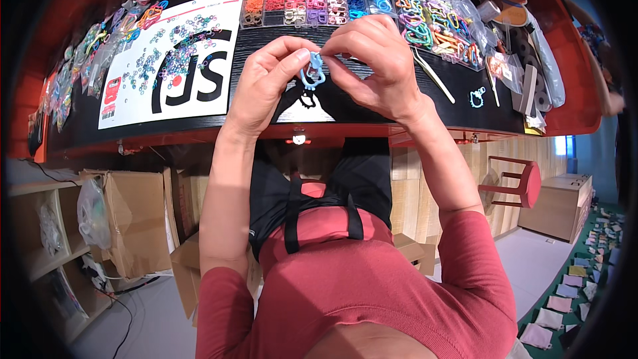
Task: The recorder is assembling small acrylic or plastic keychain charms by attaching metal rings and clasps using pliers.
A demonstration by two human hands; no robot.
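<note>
Above the table's near edge, both hands meet on a small light-blue plastic charm (314, 74), an open outline that looks like an animal head. My left hand (271, 80) pinches it between thumb and forefinger from the left. The fingers of my right hand (384, 66) are closed at its upper right; whether they also grip a small ring there is too small to tell. Just below the charm, a black animal-head shape (308, 100) shows against a white patch on the table. To the right lies another light-blue outline charm (477, 98).
A white printed sheet (133, 103) on the left bears many tiny coloured rings. Behind my hands stands a compartment box (296, 16) of coloured parts. Colourful outline charms (438, 26) fill a tray at right, near white tweezers (435, 78). Bagged pieces (80, 60) line the left rim.
</note>
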